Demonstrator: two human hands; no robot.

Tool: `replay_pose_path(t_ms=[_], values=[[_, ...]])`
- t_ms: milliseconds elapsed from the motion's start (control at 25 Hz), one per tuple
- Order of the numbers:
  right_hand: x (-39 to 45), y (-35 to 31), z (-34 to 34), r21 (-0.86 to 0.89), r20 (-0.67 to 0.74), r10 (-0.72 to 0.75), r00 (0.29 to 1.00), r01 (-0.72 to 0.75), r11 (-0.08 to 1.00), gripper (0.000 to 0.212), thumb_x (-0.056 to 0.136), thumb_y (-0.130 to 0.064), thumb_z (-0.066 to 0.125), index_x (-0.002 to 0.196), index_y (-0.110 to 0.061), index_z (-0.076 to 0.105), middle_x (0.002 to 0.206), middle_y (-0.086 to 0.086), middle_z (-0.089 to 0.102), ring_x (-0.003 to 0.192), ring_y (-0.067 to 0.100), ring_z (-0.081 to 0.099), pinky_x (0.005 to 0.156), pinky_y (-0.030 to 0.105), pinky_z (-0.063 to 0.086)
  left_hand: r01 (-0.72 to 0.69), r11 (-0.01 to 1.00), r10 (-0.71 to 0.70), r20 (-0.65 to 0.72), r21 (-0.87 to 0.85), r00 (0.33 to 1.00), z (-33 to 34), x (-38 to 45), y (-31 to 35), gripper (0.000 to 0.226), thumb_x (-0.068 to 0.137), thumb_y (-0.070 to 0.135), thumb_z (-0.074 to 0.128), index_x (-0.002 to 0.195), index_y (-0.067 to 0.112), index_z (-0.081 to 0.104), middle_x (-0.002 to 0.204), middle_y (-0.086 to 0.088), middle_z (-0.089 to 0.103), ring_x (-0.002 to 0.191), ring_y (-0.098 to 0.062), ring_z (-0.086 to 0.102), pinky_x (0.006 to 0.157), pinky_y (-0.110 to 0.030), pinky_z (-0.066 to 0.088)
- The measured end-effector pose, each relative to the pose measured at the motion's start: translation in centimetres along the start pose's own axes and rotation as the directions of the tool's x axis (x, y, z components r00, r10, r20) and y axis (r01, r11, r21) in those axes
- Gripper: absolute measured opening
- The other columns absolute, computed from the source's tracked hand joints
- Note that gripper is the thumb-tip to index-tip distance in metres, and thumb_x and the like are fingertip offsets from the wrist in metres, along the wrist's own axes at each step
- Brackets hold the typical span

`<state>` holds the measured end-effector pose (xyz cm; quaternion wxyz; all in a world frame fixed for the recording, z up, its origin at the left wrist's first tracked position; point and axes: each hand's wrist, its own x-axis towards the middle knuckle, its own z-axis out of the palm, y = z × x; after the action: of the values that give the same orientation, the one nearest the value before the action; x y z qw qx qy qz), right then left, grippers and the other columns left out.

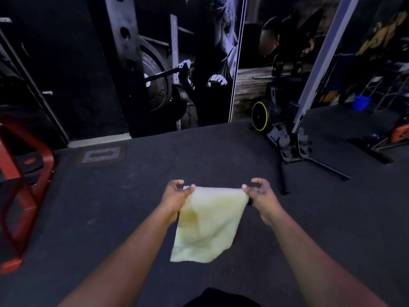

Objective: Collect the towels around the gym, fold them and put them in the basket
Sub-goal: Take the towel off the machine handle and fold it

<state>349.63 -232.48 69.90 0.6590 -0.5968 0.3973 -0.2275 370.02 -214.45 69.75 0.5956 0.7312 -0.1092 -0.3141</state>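
Head view. Towel: pale yellow, held up in the air over the dark floor, centre of scene, hanging from its top edge, lower part blurred. Left hand: pinches the towel's top left corner between thumb and fingers. Right hand: pinches the top right corner likewise. Red metal frame: near left. Exercise machine with yellow-rimmed wheel: far right, against the wall poster. Blue bucket: far right.

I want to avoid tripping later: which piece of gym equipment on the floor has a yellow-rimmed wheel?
The black exercise machine by the wall mural, ahead right of the pale yellow towel. The red metal frame at left shows no wheel.
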Motion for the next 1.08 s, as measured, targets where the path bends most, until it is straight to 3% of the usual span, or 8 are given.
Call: replay_pose_path(t_ms=[200,320,400,560,640,800,960,1080], values=[[-0.5,1.0,-1.0,-0.181,0.258,-0.069,0.964,0.118,0.976,0.073,0.090,-0.002,0.074,0.146,-0.027,0.036,0.119,0.004,0.069,0.104,0.009,0.070,0.086,0.027,0.058,-0.084,0.981,0.114,0.169,-0.175,0.979,0.4,0.6,1.4,0.067,0.084,0.011,0.082,0.139,0.020,0.045,0.122,-0.011,0.067,0.103,-0.026,0.073,0.083,-0.041,0.061],[1.2,1.0,-2.8,-0.247,0.224,-0.134,0.965,0.189,0.950,0.079,0.091,-0.004,0.073,0.150,-0.038,0.034,0.103,0.015,0.075,0.097,0.019,0.073,0.086,0.033,0.058,-0.267,0.938,0.204,0.269,0.222,0.941,0.6,1.2,1.3,0.082,0.076,0.003,0.086,0.144,0.025,0.045,0.131,-0.006,0.061,0.118,-0.024,0.064,0.095,-0.039,0.057],[2.4,0.7,-3.6,-0.434,0.285,-0.151,0.947,0.268,0.860,0.077,0.087,-0.010,0.078,0.148,-0.040,0.042,0.106,0.015,0.074,0.096,0.025,0.071,0.093,0.044,0.056,-0.343,0.778,0.237,0.260,0.526,0.936,1.4,1.8,1.2,0.084,0.075,0.007,0.085,0.147,0.025,0.046,0.143,-0.005,0.054,0.130,-0.024,0.055,0.105,-0.038,0.049],[4.1,0.3,-4.2,-0.719,0.252,-0.152,0.956,0.290,0.632,0.032,0.075,-0.026,0.087,0.097,-0.040,0.070,0.094,-0.015,0.073,0.087,0.007,0.069,0.078,0.036,0.059,-0.388,0.418,0.253,0.305,0.821,0.918,3.9,2.3,1.6,0.091,0.075,0.014,0.081,0.155,0.023,0.038,0.154,-0.008,0.045,0.141,-0.024,0.043,0.112,-0.032,0.038],[4.6,0.6,-4.3,-0.714,0.262,-0.161,0.951,0.304,0.631,0.025,0.072,-0.028,0.088,0.088,-0.033,0.070,0.085,-0.013,0.071,0.075,0.004,0.064,0.069,0.032,0.055,-0.380,0.514,0.233,0.301,0.769,0.925,4.8,2.5,0.9,0.096,0.074,0.012,0.082,0.157,0.022,0.034,0.155,-0.007,0.043,0.141,-0.024,0.042,0.112,-0.032,0.038],[6.0,2.0,-4.4,-0.194,0.224,0.060,0.973,-0.016,0.981,0.027,0.088,-0.020,0.079,0.112,-0.013,0.069,0.098,0.005,0.073,0.077,0.008,0.064,0.064,0.024,0.049,-0.201,0.920,0.127,0.229,0.337,0.965,5.0,4.2,-0.8,0.092,0.065,0.014,0.083,0.147,0.034,0.047,0.150,0.009,0.049,0.137,-0.011,0.048,0.114,-0.039,0.043],[10.0,4.2,-3.6,-0.064,0.090,0.007,0.996,-0.001,0.998,0.040,0.087,0.001,0.075,0.122,-0.016,0.071,0.107,0.002,0.076,0.098,0.019,0.072,0.080,0.039,0.061,-0.157,0.866,0.109,0.127,0.476,0.986,4.8,8.2,-2.0,0.065,0.073,0.014,0.088,0.132,0.026,0.064,0.126,0.003,0.069,0.114,-0.017,0.066,0.100,-0.040,0.054],[14.4,6.2,-2.2,-0.276,0.087,-0.092,0.992,0.113,0.955,0.041,0.087,0.002,0.073,0.121,-0.020,0.073,0.110,-0.005,0.073,0.100,0.011,0.071,0.089,0.036,0.058,-0.130,0.788,0.069,0.123,0.602,0.990,4.9,12.4,-3.0,0.064,0.073,0.014,0.088,0.133,0.022,0.065,0.123,0.000,0.071,0.113,-0.019,0.067,0.091,-0.030,0.053]])
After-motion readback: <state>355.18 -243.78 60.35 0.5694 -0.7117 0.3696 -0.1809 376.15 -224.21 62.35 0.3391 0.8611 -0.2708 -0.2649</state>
